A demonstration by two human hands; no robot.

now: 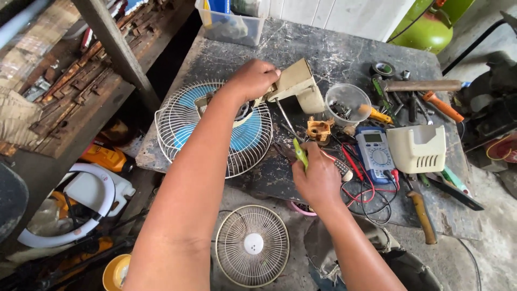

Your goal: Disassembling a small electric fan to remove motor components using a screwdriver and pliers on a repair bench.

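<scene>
Left hand [253,80] fingers clamped on the cream fan motor housing [297,86], held tilted above the wire fan guard [215,126] with its blue blades, left-centre on the counter [334,48]. Right hand [318,178] fingers closed round a green-handled screwdriver [299,152] at the near counter edge, shaft angled up toward the housing. Just right: orange fan part [319,129], clear cup of screws [348,102], blue multimeter [375,152] with red leads, cream vented cover [417,148]; second round grille [252,245] on the floor, near.
</scene>
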